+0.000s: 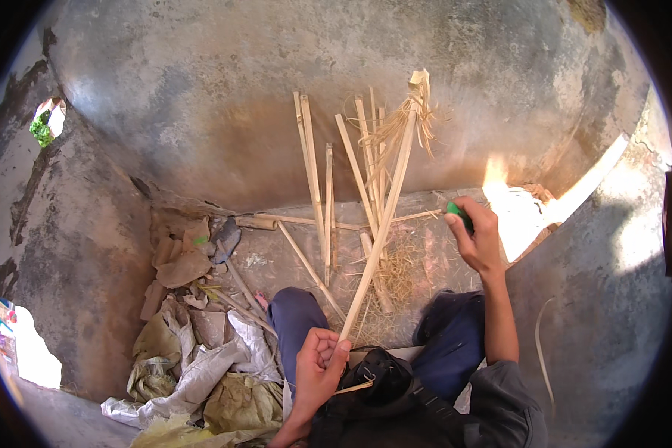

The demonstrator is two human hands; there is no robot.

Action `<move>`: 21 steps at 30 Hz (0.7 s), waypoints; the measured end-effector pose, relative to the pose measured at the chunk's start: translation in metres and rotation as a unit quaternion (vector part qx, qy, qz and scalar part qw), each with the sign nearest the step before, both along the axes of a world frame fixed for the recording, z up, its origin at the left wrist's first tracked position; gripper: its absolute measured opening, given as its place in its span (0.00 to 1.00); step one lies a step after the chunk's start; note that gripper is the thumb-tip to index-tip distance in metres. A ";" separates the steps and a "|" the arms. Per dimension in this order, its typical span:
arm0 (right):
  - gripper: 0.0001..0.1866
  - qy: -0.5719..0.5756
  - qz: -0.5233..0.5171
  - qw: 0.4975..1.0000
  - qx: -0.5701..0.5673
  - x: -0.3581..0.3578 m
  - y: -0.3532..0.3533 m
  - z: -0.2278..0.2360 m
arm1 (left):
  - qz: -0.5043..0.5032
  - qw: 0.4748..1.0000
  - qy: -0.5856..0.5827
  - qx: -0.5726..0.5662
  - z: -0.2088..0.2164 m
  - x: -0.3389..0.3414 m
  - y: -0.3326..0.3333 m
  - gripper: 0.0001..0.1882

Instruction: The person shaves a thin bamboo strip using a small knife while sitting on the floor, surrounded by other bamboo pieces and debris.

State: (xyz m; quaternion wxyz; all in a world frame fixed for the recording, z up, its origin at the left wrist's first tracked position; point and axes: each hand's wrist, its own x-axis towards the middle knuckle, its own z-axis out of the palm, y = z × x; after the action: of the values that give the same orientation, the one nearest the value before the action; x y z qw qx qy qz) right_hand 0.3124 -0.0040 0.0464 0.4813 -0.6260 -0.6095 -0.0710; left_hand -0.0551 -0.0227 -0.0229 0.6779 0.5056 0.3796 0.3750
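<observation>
My left hand [319, 369] is closed around the lower end of a long pale bamboo strip [378, 246]. The strip slants up and away to the right, and curled shavings [423, 119] cling near its far end. My right hand [476, 235] is raised to the right of the strip, apart from it. Its fingers wrap a small green handle [459, 215]; what tool it belongs to cannot be made out. Behind the held strip, several more strips [312, 160] lean on the wall.
Thin shavings [403, 280] litter the floor between my knees. Crumpled sacks [201, 366] lie at the left near broken pieces and husks [183, 269]. A grey, stained wall [224, 82] curves around the far side. Sunlight falls on the right corner.
</observation>
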 end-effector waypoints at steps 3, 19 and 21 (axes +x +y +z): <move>0.13 -0.011 0.065 0.998 -0.008 -0.027 -0.006 -0.009 | 0.003 0.999 0.012 0.030 -0.002 0.009 0.008 0.09; 0.14 -0.132 0.057 0.988 0.047 -0.065 -0.013 -0.021 | -0.009 0.988 0.100 0.117 0.015 0.034 0.012 0.11; 0.14 -0.127 0.058 0.989 0.051 -0.060 -0.012 -0.017 | -0.005 0.988 0.100 0.117 0.014 0.032 0.011 0.11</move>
State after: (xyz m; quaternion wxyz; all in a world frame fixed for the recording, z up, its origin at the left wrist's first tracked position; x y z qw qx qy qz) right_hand 0.2521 -0.0158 0.0292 0.4347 -0.5498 -0.6967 -0.1528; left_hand -0.0233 -0.0117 -0.0088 0.5747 0.6183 0.3965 0.3609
